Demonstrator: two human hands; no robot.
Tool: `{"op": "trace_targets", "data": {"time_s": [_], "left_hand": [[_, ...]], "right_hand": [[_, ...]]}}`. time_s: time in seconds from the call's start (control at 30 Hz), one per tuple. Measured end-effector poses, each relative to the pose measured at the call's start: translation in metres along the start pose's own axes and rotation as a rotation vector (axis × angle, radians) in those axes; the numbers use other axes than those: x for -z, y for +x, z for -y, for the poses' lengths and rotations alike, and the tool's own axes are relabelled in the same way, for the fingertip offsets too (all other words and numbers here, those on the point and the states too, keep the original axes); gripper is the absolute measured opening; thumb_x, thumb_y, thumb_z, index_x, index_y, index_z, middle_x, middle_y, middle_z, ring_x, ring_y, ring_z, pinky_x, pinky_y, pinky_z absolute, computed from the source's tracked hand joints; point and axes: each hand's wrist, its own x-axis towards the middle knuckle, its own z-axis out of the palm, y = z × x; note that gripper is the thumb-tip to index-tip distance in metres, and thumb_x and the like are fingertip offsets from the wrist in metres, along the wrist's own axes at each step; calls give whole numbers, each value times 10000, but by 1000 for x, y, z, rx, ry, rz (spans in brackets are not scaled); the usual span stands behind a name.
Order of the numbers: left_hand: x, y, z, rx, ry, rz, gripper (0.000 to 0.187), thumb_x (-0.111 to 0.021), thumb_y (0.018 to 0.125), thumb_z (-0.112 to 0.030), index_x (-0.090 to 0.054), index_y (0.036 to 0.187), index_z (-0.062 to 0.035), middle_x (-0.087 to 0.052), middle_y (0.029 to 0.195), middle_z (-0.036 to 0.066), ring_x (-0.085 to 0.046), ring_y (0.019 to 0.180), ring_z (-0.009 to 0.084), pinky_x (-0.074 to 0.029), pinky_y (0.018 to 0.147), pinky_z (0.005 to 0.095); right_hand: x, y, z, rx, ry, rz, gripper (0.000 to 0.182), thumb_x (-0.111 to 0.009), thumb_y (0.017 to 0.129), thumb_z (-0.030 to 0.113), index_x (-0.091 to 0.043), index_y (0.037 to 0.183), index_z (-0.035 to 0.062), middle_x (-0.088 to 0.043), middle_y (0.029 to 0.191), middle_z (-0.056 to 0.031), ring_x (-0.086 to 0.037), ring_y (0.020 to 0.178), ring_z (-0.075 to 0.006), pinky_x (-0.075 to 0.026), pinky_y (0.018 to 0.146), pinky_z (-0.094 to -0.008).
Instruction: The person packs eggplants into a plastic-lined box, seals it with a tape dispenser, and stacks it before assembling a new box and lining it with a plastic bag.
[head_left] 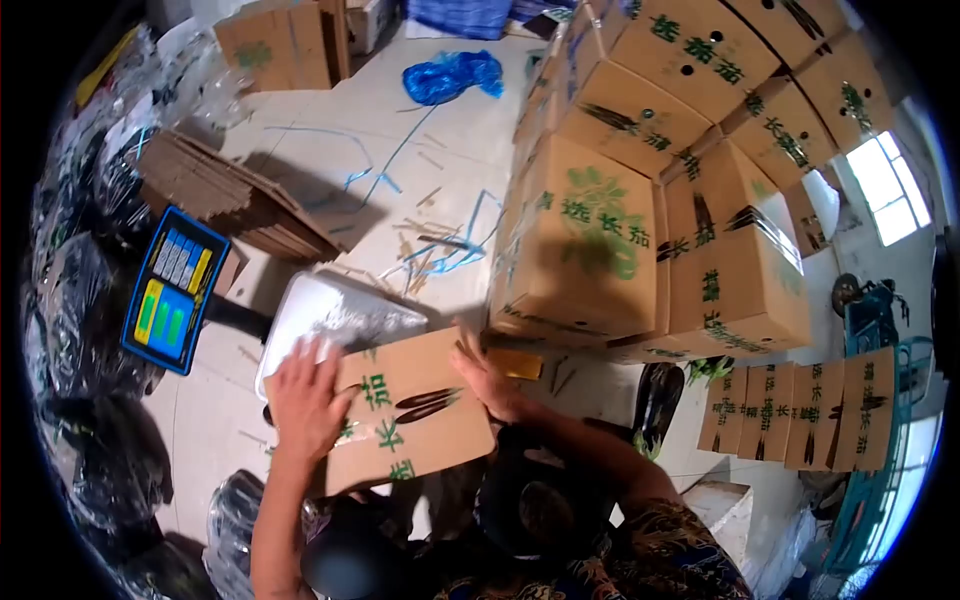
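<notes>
A brown cardboard box, printed with green characters and dark eggplant pictures, sits tilted in front of my body. My left hand is at its left side, fingers stretched forward and thumb over the printed face. At the upper right corner, my right hand is wrapped around the edge. The box's underside is hidden. Just beyond it lies a weighing scale's silver platform, partly covered by the box and my left hand. The scale's blue-framed display stands to the left.
Large printed cartons are stacked at the right. Flattened cardboard leans behind the scale. Blue strapping and scraps litter the floor near a blue plastic bag. Dark plastic-wrapped bundles line the left; more printed cartons stand far right.
</notes>
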Motion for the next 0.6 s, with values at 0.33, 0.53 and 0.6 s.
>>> {"op": "trace_targets", "data": {"time_s": [0.33, 0.53, 0.6], "left_hand": [[-70, -48, 85, 501, -1697, -232, 655, -286, 1017, -507, -277, 1485, -49, -289, 1524, 166, -256, 1418, 269, -200, 1163, 372], [-88, -76, 55, 796, -1769, -269, 640, -305, 1013, -511, -368, 1439, -37, -403, 1444, 151, -366, 1340, 238, -274, 1117, 352], [-86, -82, 44, 864, -1694, -198, 640, -308, 1011, -514, -378, 1431, -36, -415, 1427, 146, -377, 1324, 232, -283, 1106, 349]], "right_hand": [[5, 18, -87, 91, 558, 57, 665, -335, 989, 583, -403, 1435, 95, -526, 1343, -41, -494, 1200, -162, -399, 1024, -324], [20, 30, -157, -223, 621, 123, 624, -297, 1016, 541, -471, 1387, 71, -590, 1256, -54, -572, 1080, -141, -445, 940, -286], [15, 25, -162, -411, 611, 57, 627, -288, 1017, 541, -486, 1376, 67, -603, 1239, -53, -591, 1045, -135, -458, 920, -277]]}}
